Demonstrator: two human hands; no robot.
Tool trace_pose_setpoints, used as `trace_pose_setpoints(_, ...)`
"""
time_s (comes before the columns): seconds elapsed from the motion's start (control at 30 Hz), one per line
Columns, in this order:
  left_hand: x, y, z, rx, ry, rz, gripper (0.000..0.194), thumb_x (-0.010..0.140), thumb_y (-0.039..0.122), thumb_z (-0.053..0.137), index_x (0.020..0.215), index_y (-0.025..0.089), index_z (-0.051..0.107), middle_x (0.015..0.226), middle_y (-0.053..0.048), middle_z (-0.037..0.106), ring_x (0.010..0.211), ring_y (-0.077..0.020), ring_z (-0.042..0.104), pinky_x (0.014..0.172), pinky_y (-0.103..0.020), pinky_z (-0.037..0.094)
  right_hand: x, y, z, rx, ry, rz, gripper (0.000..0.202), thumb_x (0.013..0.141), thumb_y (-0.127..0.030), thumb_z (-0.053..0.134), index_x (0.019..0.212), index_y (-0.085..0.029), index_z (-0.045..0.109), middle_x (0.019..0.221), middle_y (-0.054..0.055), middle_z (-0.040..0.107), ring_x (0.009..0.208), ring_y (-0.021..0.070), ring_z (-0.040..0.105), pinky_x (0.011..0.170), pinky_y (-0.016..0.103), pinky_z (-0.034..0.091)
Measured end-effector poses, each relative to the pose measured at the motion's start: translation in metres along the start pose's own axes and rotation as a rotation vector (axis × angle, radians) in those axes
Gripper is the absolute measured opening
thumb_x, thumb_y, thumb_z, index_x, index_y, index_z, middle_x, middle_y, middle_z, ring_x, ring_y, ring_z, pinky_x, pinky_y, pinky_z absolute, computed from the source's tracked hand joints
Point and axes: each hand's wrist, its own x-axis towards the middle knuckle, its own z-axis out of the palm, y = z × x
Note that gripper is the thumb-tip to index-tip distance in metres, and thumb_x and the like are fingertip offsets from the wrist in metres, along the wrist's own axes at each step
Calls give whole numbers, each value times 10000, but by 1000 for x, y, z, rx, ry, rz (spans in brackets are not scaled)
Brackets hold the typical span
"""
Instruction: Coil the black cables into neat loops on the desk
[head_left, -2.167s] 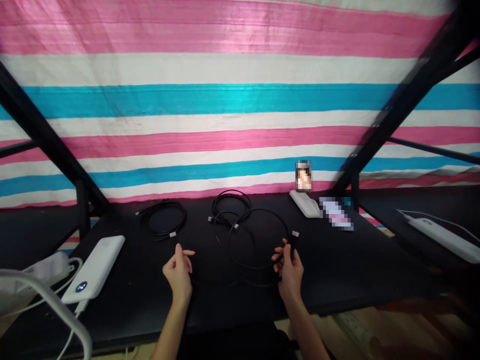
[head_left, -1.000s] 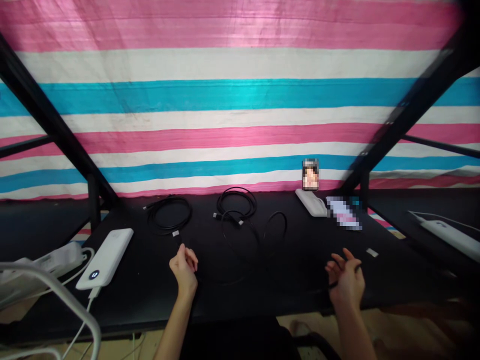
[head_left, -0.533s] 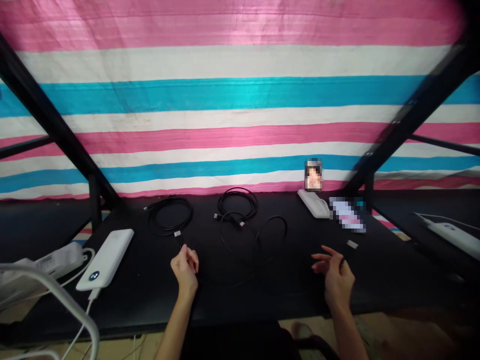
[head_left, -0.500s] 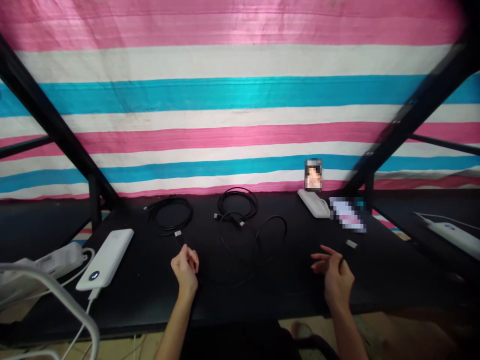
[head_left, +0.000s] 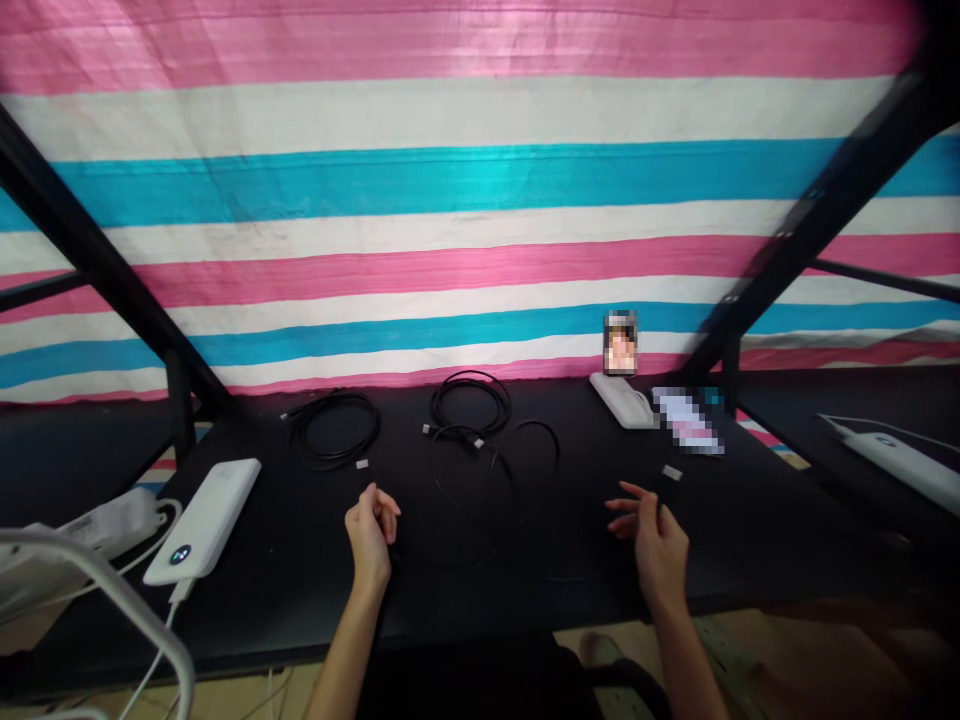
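Note:
My left hand (head_left: 370, 530) is closed in a pinch on one end of a loose black cable, whose pale plug (head_left: 362, 464) sticks out beyond the fingertips. My right hand (head_left: 657, 540) grips the other end near a second silvery plug (head_left: 673, 473), its thumb against the index finger and the other fingers spread leftward. Between the hands the loose black cable (head_left: 513, 480) lies in uneven loops, hard to make out against the black table (head_left: 465, 615). Behind it rests a coiled black cable (head_left: 472, 402) with plugs at its near side. Another coiled cable (head_left: 336, 430) lies beyond my left hand.
At the left are a white power bank (head_left: 204, 520) with a cable plugged in and a white power strip (head_left: 120, 525). A white device (head_left: 624, 402), an upright blurred screen (head_left: 621, 343) and a blurred packet (head_left: 688, 420) stand at the back right. Black frame bars slant up both sides.
My right hand has shifted a little left, and its plug has swung left and away from me. The left plug has turned slightly right. The whole view has shifted slightly.

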Motion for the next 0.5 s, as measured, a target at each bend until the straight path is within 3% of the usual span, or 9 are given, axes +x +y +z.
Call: trace_pose_setpoints(0.5, 1, -2, -2, 80, -36, 17, 473, 790, 437, 407, 423, 159, 512, 271, 32, 317, 280, -78, 282, 360, -211, 199, 2, 2, 0, -1, -24, 40, 576, 752, -631, 490, 943, -110, 645, 704, 73, 650, 461, 111, 518, 417, 221, 389)
